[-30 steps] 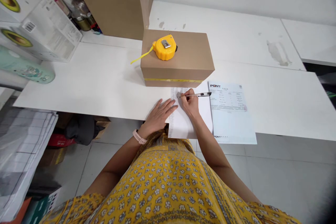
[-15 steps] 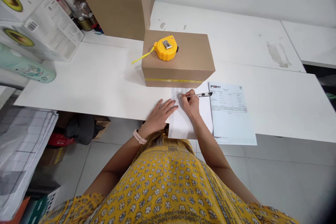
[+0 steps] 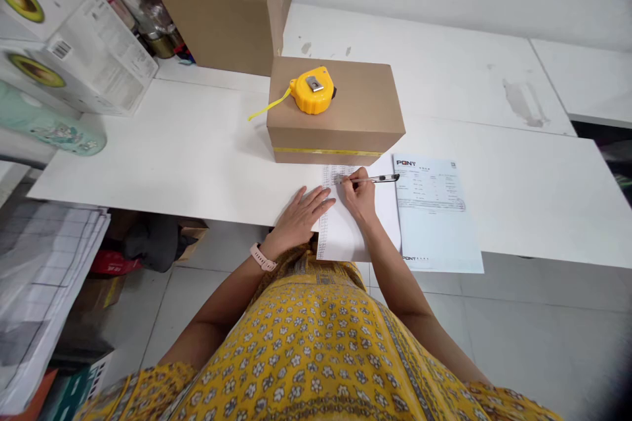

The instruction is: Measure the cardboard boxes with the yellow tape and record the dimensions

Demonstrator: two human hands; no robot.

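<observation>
My right hand (image 3: 360,196) is closed around a pen (image 3: 382,178), its tip down on a white sheet of paper (image 3: 348,240) with columns of small writing along its left and top. Flat with fingers spread, my left hand (image 3: 303,215) rests on the sheet's left edge and the table. Just beyond the paper stands a closed brown cardboard box (image 3: 353,95) with yellow tape on its front. On its lid lies a yellow tape measure (image 3: 313,91), a short length of its blade pulled out to the left. A printed PONY form (image 3: 437,237) lies right of the sheet.
Larger cardboard boxes (image 3: 227,20) are stacked at the back left. White boxes with avocado pictures (image 3: 99,52) and a mint-green bottle (image 3: 54,125) stand at the left. Both papers overhang the front edge of the white table (image 3: 197,164). Plastic-covered sheets (image 3: 44,276) lie lower left.
</observation>
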